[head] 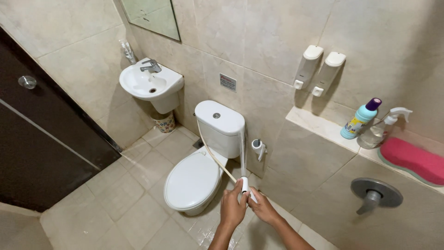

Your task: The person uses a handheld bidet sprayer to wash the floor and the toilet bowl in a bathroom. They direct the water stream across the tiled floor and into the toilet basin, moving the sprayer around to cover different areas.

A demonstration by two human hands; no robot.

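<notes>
A: Spray nozzle (245, 186), white, on a pale hose (213, 156). Location?

B: Lower centre of the frame, just right of the toilet bowl. The nozzle stands upright between the two hands, its tip showing above them. The hose runs from it up and left across the lid toward the base of the cistern.

A: Left hand (232, 208)?

B: Closed around the nozzle body from the left, fingers wrapped, thumb up along it.

A: Right hand (263, 209)?

B: Also closed on the nozzle, from the right and slightly lower; fingertips meet the left hand's at the handle.

A: Adjoining items?

B: White toilet (196, 178), lid down, centre frame, cistern against the tiled wall. Wall holder (258, 147) just right of the cistern, above the hands. Small washbasin (150, 84), upper left. Two wall dispensers (319, 69), upper right. Ledge at right carrying a turquoise bottle (360, 119), a clear spray bottle (381, 128) and a pink sponge (414, 159). Round metal valve (374, 194), lower right.
</notes>
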